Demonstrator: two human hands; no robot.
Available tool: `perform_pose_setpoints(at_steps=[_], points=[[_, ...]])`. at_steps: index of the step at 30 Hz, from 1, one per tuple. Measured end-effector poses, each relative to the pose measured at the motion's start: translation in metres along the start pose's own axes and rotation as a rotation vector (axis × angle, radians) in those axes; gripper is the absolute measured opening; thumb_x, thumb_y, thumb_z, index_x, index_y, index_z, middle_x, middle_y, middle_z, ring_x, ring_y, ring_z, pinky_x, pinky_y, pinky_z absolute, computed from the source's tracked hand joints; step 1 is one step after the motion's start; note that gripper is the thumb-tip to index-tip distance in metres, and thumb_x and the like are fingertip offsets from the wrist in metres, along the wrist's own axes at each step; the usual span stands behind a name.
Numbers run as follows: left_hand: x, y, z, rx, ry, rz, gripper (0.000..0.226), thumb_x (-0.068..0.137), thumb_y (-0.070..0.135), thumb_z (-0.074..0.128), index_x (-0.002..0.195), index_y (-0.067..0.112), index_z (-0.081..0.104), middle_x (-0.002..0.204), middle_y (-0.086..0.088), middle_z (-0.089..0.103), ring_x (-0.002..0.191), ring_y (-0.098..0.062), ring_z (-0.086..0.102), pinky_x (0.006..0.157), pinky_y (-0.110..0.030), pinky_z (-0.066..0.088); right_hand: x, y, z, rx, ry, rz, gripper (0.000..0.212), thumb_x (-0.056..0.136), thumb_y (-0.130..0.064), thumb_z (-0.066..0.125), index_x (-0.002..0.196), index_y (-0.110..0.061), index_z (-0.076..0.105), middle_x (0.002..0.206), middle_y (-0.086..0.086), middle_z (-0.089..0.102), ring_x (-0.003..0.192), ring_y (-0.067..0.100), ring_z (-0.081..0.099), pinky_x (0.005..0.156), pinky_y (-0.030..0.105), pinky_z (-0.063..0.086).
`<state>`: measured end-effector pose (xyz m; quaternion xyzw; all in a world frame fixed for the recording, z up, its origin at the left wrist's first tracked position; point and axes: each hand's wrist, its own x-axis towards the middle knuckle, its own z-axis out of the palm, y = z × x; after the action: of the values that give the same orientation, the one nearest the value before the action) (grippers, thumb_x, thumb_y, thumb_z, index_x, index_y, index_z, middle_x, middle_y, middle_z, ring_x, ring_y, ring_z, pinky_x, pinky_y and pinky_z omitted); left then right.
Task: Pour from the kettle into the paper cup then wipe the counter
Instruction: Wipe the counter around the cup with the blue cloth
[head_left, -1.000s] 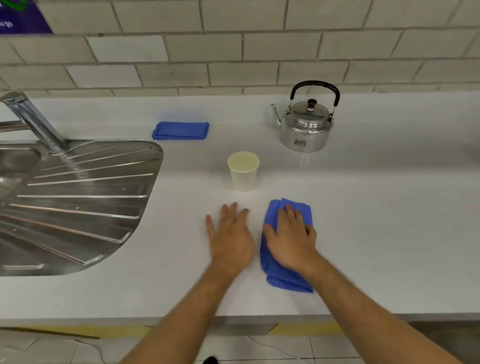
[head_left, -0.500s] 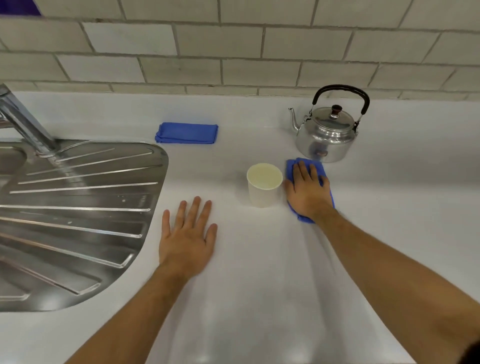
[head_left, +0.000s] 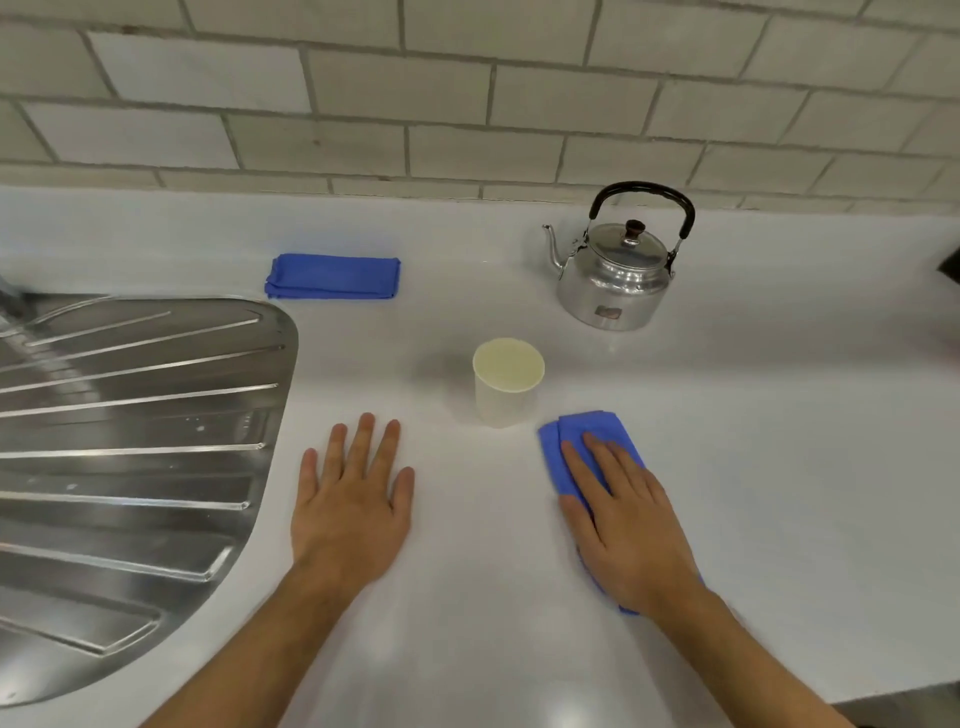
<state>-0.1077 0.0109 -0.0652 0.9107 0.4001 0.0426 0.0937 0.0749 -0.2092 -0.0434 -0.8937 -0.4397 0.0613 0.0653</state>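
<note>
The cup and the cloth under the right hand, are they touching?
Apart. The head view shows bare counter between the cup and the cloth under the right hand.

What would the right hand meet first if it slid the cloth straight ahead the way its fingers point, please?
The right hand points up and slightly left, so it would probably pass just right of the paper cup, perhaps grazing it, and first meet the kettle. The exact line is hard to judge.
</note>
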Motion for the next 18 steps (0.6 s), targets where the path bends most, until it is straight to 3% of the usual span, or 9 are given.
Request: perform_pose_setpoints(at_steps=[3, 8, 12, 14, 18], points=[[-0.001, -0.001, 0.0, 0.006, -0.007, 0.007, 0.06, 0.092, 0.053, -0.001, 0.148, 0.037, -0.016, 0.16, 0.009, -0.014, 0.148, -0.018, -0.013, 0.12, -0.043, -0.006, -0.011, 0.032, -0.004, -0.017, -0.019, 0.053, 0.065, 0.097, -0.058, 0.004, 0.157, -0.033, 0.006, 0.165, -0.01, 0.002, 0.153, 0.014, -0.003, 0.123, 0.035, 0.006], [-0.001, 0.001, 0.002, 0.018, 0.015, -0.004, 0.064, 0.086, 0.055, -0.012, 0.147, 0.039, -0.017, 0.16, 0.01, -0.015, 0.148, -0.017, -0.013, 0.119, -0.041, -0.008, 0.058, 0.072, -0.011, -0.038, 0.089, 0.375, 0.062, 0.101, -0.048, 0.023, 0.158, -0.025, 0.014, 0.166, 0.005, 0.014, 0.152, 0.031, 0.009, 0.12, 0.045, 0.015], [-0.002, 0.0, 0.002, 0.022, 0.015, -0.018, 0.065, 0.084, 0.057, -0.014, 0.147, 0.04, -0.017, 0.16, 0.011, -0.013, 0.148, -0.017, -0.011, 0.119, -0.041, -0.006, 0.129, 0.056, -0.019, 0.008, 0.092, 0.484, 0.066, 0.1, -0.049, 0.029, 0.156, -0.016, 0.02, 0.165, 0.011, 0.018, 0.149, 0.037, 0.013, 0.118, 0.048, 0.015], [-0.002, 0.001, 0.001, 0.023, 0.006, -0.017, 0.065, 0.084, 0.057, -0.013, 0.147, 0.04, -0.017, 0.16, 0.011, -0.014, 0.148, -0.016, -0.012, 0.119, -0.041, -0.007, 0.144, 0.033, -0.017, 0.003, 0.069, 0.423, 0.067, 0.1, -0.05, 0.029, 0.156, -0.015, 0.019, 0.165, 0.012, 0.017, 0.15, 0.038, 0.013, 0.119, 0.047, 0.013], [-0.001, 0.0, 0.0, 0.019, 0.001, -0.012, 0.064, 0.085, 0.058, -0.013, 0.146, 0.041, -0.018, 0.159, 0.011, -0.014, 0.148, -0.016, -0.013, 0.119, -0.041, -0.007, 0.113, 0.016, -0.009, -0.087, 0.044, 0.059, 0.06, 0.104, -0.044, 0.023, 0.158, -0.02, 0.014, 0.166, 0.004, 0.016, 0.151, 0.031, 0.013, 0.121, 0.043, 0.014]])
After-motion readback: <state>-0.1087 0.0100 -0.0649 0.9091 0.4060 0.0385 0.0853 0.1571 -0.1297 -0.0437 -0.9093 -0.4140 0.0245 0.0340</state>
